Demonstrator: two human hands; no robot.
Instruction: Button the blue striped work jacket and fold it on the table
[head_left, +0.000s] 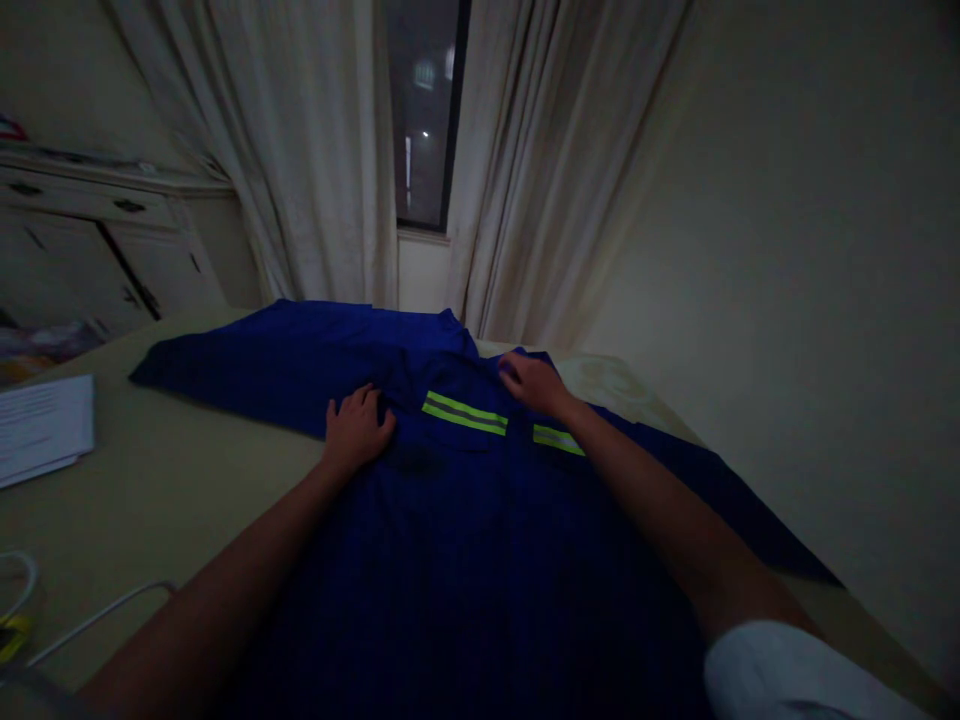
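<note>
Left hand (pixel 356 430) flat on blue work shirt (pixel 465 520), fingers spread, released, right hand (pixel 536 385) near collar, fingers curled on cloth, grip unclear, shirt spread on beige surface (pixel 165 500), papers (pixel 45 430) off left, curtains (pixel 300 150), window (pixel 424 110) beyond

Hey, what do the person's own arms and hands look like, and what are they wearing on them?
The left hand and right hand are bare, without gloves. The left forearm and right forearm are uncovered too. A loose white sleeve shows on the right arm only.
</note>
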